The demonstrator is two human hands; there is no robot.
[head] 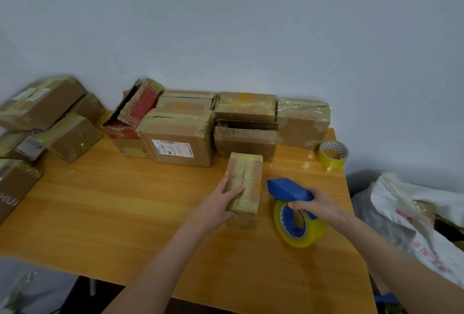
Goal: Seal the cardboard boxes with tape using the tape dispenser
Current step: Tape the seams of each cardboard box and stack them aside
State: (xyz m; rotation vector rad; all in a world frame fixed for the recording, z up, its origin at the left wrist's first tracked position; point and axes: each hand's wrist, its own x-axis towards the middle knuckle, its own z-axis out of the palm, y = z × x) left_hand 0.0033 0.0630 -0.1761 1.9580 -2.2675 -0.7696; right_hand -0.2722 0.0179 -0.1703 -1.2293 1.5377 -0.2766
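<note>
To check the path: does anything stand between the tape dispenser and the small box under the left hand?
Nothing visible: only bare table separates the tape dispenser, gripped by the right hand, from the small box under the left hand.

The near-left area of the bench lay open, with free passage from the front edge up to the row of boxes, which blocked the rear along the wall. A pile of boxes closed the left side. The small box under the left hand and the tape dispenser gripped by the right hand left a narrow gap between them. A spare tape roll occupied the far-right corner — white bags crowded the right edge.
</note>
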